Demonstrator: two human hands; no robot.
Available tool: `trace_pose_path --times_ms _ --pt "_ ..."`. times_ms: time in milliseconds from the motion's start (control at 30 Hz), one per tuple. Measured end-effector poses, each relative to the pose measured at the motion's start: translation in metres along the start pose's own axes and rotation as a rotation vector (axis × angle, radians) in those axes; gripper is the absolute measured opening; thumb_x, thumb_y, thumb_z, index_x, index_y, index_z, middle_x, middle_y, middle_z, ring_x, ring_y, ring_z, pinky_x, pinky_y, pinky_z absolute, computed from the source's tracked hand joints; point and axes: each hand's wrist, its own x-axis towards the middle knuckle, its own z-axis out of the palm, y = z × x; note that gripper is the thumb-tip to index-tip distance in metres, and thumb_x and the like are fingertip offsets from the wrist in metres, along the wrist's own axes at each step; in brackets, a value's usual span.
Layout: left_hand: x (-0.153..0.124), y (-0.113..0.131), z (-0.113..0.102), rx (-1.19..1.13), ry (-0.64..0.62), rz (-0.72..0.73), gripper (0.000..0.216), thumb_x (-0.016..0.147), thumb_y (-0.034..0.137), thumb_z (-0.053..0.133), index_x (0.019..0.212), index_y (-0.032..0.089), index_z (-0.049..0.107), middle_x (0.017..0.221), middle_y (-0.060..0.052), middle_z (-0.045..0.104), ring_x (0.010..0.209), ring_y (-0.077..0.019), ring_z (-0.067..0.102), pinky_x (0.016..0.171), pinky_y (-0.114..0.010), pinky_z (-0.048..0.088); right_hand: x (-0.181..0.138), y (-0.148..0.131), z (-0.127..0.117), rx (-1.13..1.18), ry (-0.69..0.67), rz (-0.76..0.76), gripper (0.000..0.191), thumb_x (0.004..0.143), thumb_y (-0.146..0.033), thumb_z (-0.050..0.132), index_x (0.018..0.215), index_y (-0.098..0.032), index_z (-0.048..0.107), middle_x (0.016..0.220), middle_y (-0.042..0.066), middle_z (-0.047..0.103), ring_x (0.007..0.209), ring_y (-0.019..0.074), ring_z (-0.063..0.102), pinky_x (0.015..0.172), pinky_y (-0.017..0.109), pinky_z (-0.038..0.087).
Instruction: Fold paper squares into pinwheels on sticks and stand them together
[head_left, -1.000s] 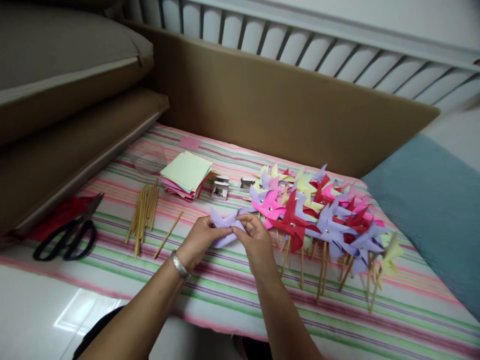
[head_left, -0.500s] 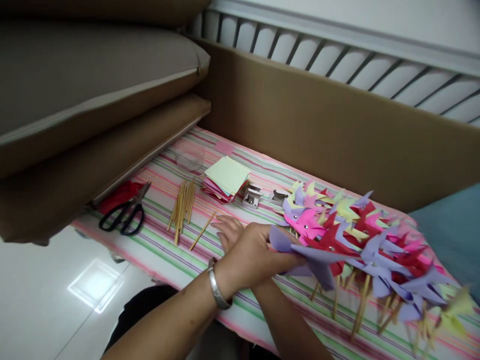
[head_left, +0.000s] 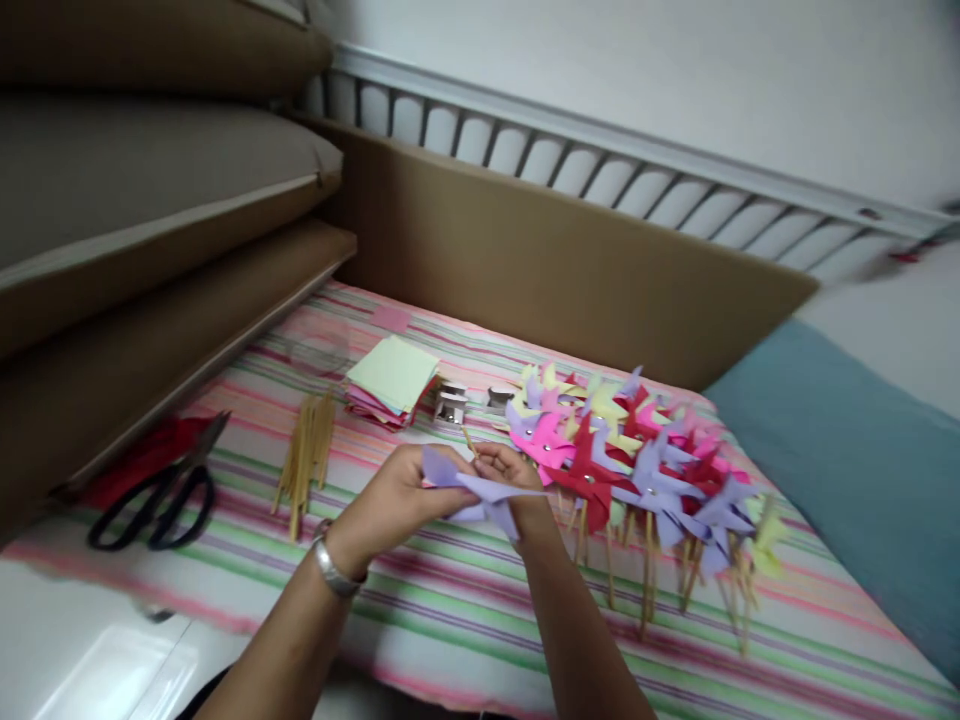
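Observation:
My left hand (head_left: 401, 490), with a silver bracelet at the wrist, is closed on a purple paper pinwheel head (head_left: 487, 495). Just behind that paper, my right hand (head_left: 510, 470) pinches a thin wooden stick (head_left: 469, 440), whose tip points up and left. The pinwheel head hides part of the right hand's fingers. Right of my hands lies a crowd of finished pinwheels on sticks, among them a red pinwheel (head_left: 592, 480) and a purple pinwheel (head_left: 656, 485). A bundle of wooden sticks (head_left: 304, 460) lies to the left.
Black-handled scissors (head_left: 161, 500) lie on a red piece (head_left: 142, 460) at the left. Behind my hands are a stack of coloured paper squares (head_left: 394, 370), two small boxes (head_left: 450, 402) and a clear container (head_left: 319, 345). Cushions (head_left: 165, 190) rise at the left above the striped cloth (head_left: 450, 620).
My right hand has taken the single stick off the cloth and come back from under the left arm to the pinwheel head. The view has swung to the right.

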Motion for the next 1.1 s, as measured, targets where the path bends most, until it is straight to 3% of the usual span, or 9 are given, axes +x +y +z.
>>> trace_pose_path --times_ms 133,267,433,767,1100 --pt "0.012 -0.019 -0.003 0.12 -0.023 -0.057 0.009 0.066 0.025 0.07 0.07 0.017 0.068 0.067 -0.002 0.062 0.065 -0.0149 0.055 0.061 -0.024 0.04 -0.006 -0.014 -0.033 0.082 0.02 0.082 0.019 0.069 -0.035 0.067 0.079 -0.018 0.067 0.063 -0.002 0.059 0.042 0.0053 0.04 0.037 0.018 0.026" --pt "0.021 -0.027 0.003 0.222 -0.041 -0.006 0.009 0.069 0.026 0.069 0.071 0.018 0.069 0.073 -0.004 0.066 0.071 -0.0172 0.059 0.075 -0.029 0.043 -0.007 -0.019 -0.039 0.075 0.007 0.091 0.015 0.07 -0.032 0.066 0.072 -0.018 0.066 0.058 -0.003 0.056 0.046 0.006 0.043 0.043 0.019 0.033" --pt "0.032 -0.033 0.012 0.303 -0.093 0.162 0.006 0.074 0.023 0.066 0.075 0.019 0.07 0.079 -0.004 0.069 0.078 -0.0176 0.062 0.098 -0.035 0.034 -0.008 -0.022 -0.045 0.091 -0.02 0.097 0.016 0.068 -0.032 0.068 0.072 -0.016 0.066 0.057 -0.003 0.055 0.049 0.0072 0.046 0.046 0.019 0.035" --pt "0.036 -0.042 0.014 0.433 -0.022 0.443 0.007 0.074 0.016 0.066 0.077 0.023 0.068 0.078 -0.001 0.07 0.077 -0.0165 0.063 0.103 -0.043 0.031 -0.009 -0.026 -0.048 0.152 -0.077 0.123 0.015 0.067 -0.029 0.069 0.077 -0.018 0.069 0.066 -0.001 0.063 0.058 0.0112 0.054 0.054 0.023 0.04" --pt "0.034 -0.043 0.011 0.482 0.079 0.584 0.013 0.073 0.014 0.067 0.081 0.024 0.068 0.081 -0.001 0.071 0.08 -0.0163 0.064 0.103 -0.045 0.033 -0.01 -0.028 -0.043 0.07 -0.126 0.032 0.012 0.068 -0.027 0.071 0.078 -0.02 0.072 0.083 0.003 0.071 0.078 0.0168 0.063 0.071 0.028 0.047"
